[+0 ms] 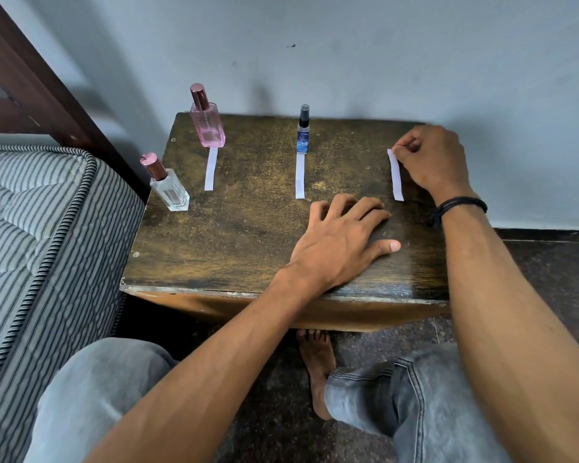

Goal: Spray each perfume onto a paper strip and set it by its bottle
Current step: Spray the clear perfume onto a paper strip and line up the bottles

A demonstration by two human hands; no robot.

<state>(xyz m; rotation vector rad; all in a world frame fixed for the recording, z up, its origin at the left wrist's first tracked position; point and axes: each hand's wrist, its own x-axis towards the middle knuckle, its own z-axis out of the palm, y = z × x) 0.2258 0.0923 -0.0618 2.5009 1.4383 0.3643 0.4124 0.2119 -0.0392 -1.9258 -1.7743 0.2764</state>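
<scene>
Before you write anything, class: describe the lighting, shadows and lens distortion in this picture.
Head view: soft, even light, no glare; faint blurred shadows on the wall behind the table; wide-angle lens makes the pink bottle and clear bottle appear to lean left.

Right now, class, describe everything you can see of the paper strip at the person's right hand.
The paper strip is a long, narrow slip of plain white paper, thin and unmarked as far as shows. It lies on the dark wooden table near its right side, running front to back at a slight slant. The right hand pinches its far end; the near end lies free. No bottle stands by it, and the left hand rests on the table apart from it.
</scene>
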